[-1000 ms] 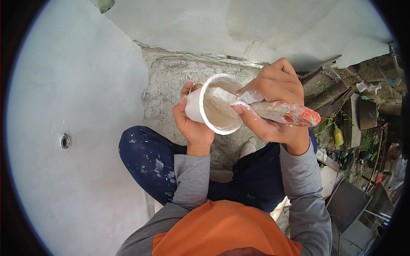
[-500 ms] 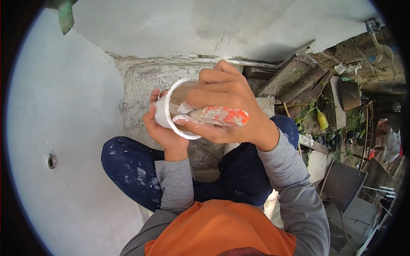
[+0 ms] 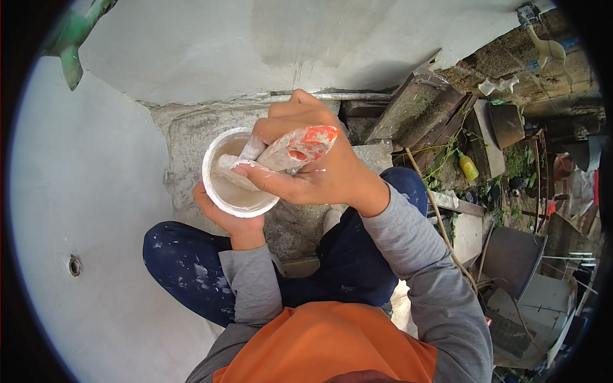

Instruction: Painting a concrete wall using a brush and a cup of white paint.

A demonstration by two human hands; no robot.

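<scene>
In my left hand [image 3: 223, 212] is a white plastic tub [image 3: 207, 175], gripped from underneath and the near side, its mouth tipped up toward me. A greyish-white liquid like paint [image 3: 237, 195] lies inside. My right hand [image 3: 306, 150] is closed around a paintbrush [image 3: 297, 149] with a paint-smeared orange handle that has a hole near its end. The brush's lower end reaches into the tub, and its bristles are partly hidden by my thumb and the paint. White paint smears my right thumb.
Light grey walls [image 3: 102, 191] stand left and ahead. A green object [image 3: 70, 45] juts in at the upper left. Wooden boards [image 3: 415, 105], a yellow bottle [image 3: 468, 166], plants and scrap clutter the right. My paint-spotted knees flank a rough concrete ledge [image 3: 191, 121].
The tub has shifted left and turned so that its mouth shows more. My right hand has moved left with the paintbrush, whose handle end has swung upward. The whole view has shifted slightly.
</scene>
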